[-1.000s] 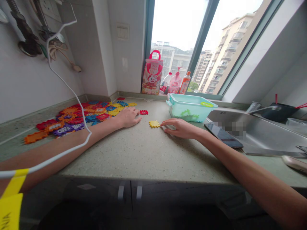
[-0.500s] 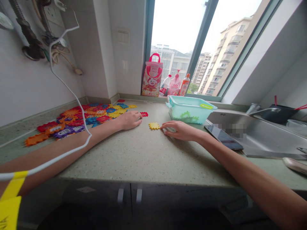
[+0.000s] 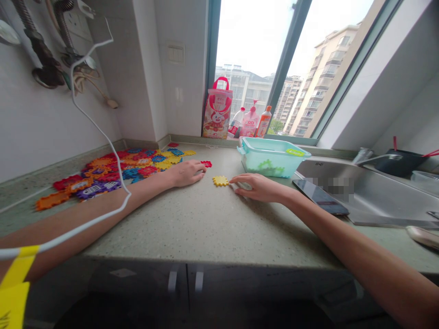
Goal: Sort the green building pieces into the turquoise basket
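- Resting flat mid-counter: yellow tile (image 3: 220,181), between both hands, clear of the pile, so easy to pick.
- right hand (image 3: 259,187): palm down, fingertips touching the tile's right edge; loose, grips nothing that I can see.
- left hand (image 3: 186,172): curled loosely on the counter (image 3: 206,224), holding nothing, near a red tile (image 3: 206,163).
- tile pile (image 3: 113,171) along the back-left edge; teal tub (image 3: 272,156) near the back edge, by the sink (image 3: 363,192).
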Tool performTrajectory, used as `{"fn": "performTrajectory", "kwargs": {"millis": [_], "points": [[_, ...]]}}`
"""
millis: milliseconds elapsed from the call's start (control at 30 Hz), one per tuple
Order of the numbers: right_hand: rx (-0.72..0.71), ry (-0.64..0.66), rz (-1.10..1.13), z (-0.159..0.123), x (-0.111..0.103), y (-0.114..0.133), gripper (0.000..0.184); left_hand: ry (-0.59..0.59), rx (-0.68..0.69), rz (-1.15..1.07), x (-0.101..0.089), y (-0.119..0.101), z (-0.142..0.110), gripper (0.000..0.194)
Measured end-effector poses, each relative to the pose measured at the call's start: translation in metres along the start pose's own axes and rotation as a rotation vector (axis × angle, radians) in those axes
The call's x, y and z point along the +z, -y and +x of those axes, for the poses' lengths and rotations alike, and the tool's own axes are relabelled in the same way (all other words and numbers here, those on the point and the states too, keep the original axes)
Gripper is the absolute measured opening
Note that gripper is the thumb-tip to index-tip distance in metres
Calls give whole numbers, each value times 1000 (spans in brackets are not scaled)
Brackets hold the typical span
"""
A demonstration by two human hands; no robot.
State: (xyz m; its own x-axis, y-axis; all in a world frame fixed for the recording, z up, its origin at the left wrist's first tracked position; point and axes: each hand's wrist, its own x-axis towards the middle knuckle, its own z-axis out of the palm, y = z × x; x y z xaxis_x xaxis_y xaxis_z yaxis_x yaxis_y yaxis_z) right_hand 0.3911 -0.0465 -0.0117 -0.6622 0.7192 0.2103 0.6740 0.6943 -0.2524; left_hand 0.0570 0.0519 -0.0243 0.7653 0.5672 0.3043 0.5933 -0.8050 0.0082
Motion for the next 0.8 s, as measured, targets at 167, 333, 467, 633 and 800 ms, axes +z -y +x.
{"fn": "performTrajectory", "kwargs": {"millis": [167,333,467,633,800], "points": [[-13,14,19,-1,-2,1,38,11,-15,-3,-2,-1,0,37],[-25,5,35,-1,-3,4,36,23,-33,3,-4,-4,0,38],[-23,-2,34,-1,-3,6,34,30,-28,3,-4,-4,0,39],[-23,17,31,-2,-5,8,35,29,-22,-2,-4,-3,0,39],[-20,25,16,-2,-6,8,36,28,-18,-7,-3,-2,1,38]]}}
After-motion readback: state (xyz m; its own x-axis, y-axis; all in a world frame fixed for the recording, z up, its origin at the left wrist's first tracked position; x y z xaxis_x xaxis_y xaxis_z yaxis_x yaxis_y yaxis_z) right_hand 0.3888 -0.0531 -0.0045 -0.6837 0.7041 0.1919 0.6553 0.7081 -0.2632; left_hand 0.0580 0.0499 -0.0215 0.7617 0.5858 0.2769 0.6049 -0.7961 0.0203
